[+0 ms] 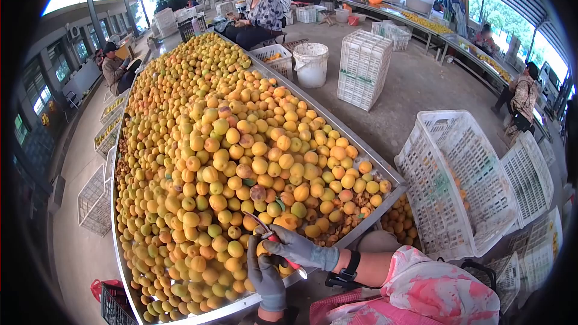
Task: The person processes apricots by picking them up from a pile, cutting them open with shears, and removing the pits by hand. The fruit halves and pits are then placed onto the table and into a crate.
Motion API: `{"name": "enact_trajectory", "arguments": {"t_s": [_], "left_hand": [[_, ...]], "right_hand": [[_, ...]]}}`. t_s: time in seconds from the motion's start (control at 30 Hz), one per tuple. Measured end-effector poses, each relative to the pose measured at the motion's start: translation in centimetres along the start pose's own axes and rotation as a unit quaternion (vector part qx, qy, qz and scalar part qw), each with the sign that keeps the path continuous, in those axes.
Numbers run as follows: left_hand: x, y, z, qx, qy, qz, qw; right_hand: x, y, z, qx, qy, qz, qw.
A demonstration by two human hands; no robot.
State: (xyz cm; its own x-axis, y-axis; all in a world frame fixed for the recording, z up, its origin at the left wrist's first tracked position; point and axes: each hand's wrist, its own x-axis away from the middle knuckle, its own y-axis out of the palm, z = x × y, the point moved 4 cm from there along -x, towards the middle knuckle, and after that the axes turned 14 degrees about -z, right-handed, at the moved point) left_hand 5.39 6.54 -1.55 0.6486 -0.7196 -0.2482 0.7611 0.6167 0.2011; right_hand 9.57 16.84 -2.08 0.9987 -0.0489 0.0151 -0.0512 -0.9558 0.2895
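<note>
My right hand (304, 248), in a grey glove, is closed round red-handled shears (273, 238). Their thin curved blade points up and left over the apricots. Just below, my left hand (265, 281), also gloved in grey, holds one apricot (262, 248) between thumb and fingers, close beside the shears. Part of this fruit is hidden by the fingers. Both hands are above the near edge of a metal-rimmed table (376, 219) heaped with yellow-orange apricots (205, 174). Some fruits show brown or reddish patches, and squashed, torn pieces (337, 229) lie near the right corner.
White plastic crates (463, 174) stand to the right, with a stacked block of crates (364, 69) and a white bucket (310, 65) farther back. A dark crate (116, 304) is at lower left. Other people sit along the table and at a far bench (415, 21).
</note>
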Motion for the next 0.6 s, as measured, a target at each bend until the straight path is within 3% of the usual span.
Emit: {"name": "enact_trajectory", "arguments": {"t_s": [0.13, 0.23, 0.3, 0.6], "left_hand": [[0.3, -0.6, -0.3, -0.002, 0.000, -0.011, 1.000], [0.3, -0.7, 0.1, -0.037, 0.002, -0.002, 0.999], [0.5, -0.2, 0.9, -0.018, -0.052, -0.016, 0.998], [0.5, -0.2, 0.3, -0.058, -0.011, 0.023, 0.998]], "right_hand": [[-0.1, 0.3, -0.6, 0.026, -0.057, 0.016, 0.998], [0.2, 0.4, -1.1, 0.045, -0.036, 0.006, 0.998], [0.3, 0.5, -1.2, 0.050, -0.038, 0.005, 0.998], [0.5, 0.4, -0.6, 0.099, -0.050, 0.032, 0.993]]}}
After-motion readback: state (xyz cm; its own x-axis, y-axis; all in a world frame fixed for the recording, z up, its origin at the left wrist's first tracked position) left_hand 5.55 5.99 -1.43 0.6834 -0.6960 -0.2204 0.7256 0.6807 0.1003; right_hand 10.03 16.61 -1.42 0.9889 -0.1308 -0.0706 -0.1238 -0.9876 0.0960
